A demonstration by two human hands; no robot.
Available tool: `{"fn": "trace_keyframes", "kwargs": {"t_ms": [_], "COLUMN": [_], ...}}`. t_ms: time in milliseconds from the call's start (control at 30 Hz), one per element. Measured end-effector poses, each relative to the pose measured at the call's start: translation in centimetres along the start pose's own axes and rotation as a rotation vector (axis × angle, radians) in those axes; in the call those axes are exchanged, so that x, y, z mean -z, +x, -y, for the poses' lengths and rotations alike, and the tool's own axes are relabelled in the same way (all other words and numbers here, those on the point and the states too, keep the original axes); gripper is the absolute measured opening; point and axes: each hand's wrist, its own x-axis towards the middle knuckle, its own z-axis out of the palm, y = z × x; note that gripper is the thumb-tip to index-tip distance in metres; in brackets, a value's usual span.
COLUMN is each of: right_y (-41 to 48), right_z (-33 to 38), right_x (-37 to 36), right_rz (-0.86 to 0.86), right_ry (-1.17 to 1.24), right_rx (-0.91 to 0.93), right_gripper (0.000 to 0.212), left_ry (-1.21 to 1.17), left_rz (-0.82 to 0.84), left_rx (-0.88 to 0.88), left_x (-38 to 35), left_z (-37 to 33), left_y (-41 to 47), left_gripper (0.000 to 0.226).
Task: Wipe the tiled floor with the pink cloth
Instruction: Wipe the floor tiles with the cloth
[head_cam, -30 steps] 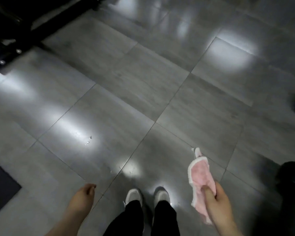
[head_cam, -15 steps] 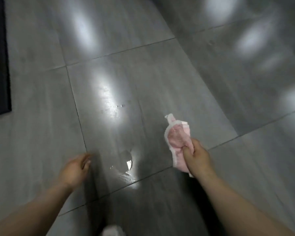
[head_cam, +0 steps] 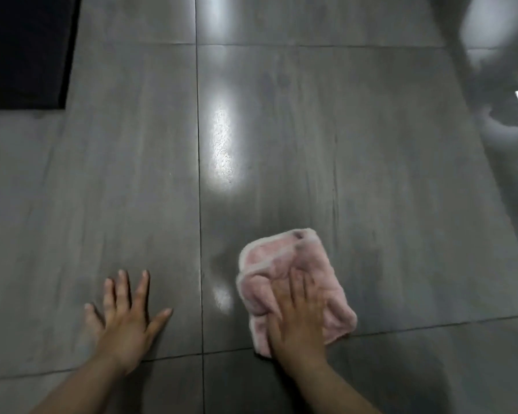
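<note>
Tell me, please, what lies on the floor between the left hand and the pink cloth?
In the head view, only bare grey tile lies between the left hand and the pink cloth. A dark grout line runs through that stretch, beside a shiny spot.

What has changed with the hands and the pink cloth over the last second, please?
The right hand brought the pink cloth down from the air and now presses it flat on the tiled floor. The left hand dropped too, splayed open on the tile. The cloth stayed under the right hand throughout.
</note>
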Motion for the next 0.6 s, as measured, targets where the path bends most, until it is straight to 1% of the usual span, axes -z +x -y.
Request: {"fn": "trace_keyframes", "kwargs": {"t_ms": [67,100,133,167,200,233,267,300,333,367,433,467,500,533,567,600], "right_y": [-0.5,-0.5,0.1,1.5,3.4,5.3,7.0,8.5,10.0,11.0,11.2,10.8,10.2,9.2,8.4,8.0], "right_z": [3.4,4.4,4.3,3.1,1.4,-0.5,-2.6,-4.6,-6.0,-6.2,-2.8,0.1,2.8,4.7,6.1,6.6], "right_x": [-2.2,-2.6,-2.9,-2.9,-2.1,-0.9,0.2,1.0,1.6,2.4,3.5,3.7,3.6,3.2,2.4,1.3], "right_rz": [0.014,0.016,-0.01,-0.037,-0.029,-0.06,-0.106,-0.185,-0.24,-0.273,-0.281,-0.223,-0.138,-0.068,0.008,0.062], "right_ry": [-0.131,-0.189,-0.23,-0.258,-0.267,-0.287,-0.313,-0.355,-0.392,-0.338,-0.207,-0.15,-0.126,-0.072,-0.038,-0.093], "right_rx": [0.272,0.405,0.497,0.571,0.614,0.617,0.549,0.451,0.307,0.142,-0.158,-0.26,-0.207,-0.026,0.213,0.444], "right_gripper": [0.072,0.07,0.066,0.062,0.06,0.058,0.057,0.058,0.06,0.061,0.058,0.054,0.049,0.046,0.046,0.049], "left_ry": [-0.006,-0.015,-0.019,-0.022,-0.026,-0.032,-0.035,-0.024,-0.002,0.016,0.044,0.023,-0.003,-0.024,-0.034,-0.046], "left_rz": [0.011,0.002,-0.004,-0.028,-0.054,-0.084,-0.118,-0.141,-0.159,-0.154,-0.197,-0.244,-0.296,-0.342,-0.39,-0.442], "left_rx": [0.0,-0.002,-0.015,-0.025,-0.027,-0.027,-0.044,-0.073,-0.097,-0.107,-0.11,-0.105,-0.109,-0.119,-0.13,-0.119], "left_x": [-0.1,-0.1,-0.1,-0.2,-0.5,-0.9,-1.3,-1.6,-1.8,-1.9,-1.9,-1.8,-1.6,-1.5,-1.2,-0.9], "left_z": [0.2,0.3,0.4,0.6,0.8,1.1,1.4,1.6,1.7,1.7,1.7,1.5,1.4,1.1,0.9,0.5], "left_y": [0.1,0.0,0.0,0.1,0.1,0.2,0.4,0.5,0.6,0.6,0.2,0.1,0.1,0.3,0.9,1.8], "left_gripper": [0.078,0.088,0.101,0.113,0.12,0.122,0.12,0.111,0.096,0.082,0.068,0.066,0.064,0.062,0.058,0.054]}}
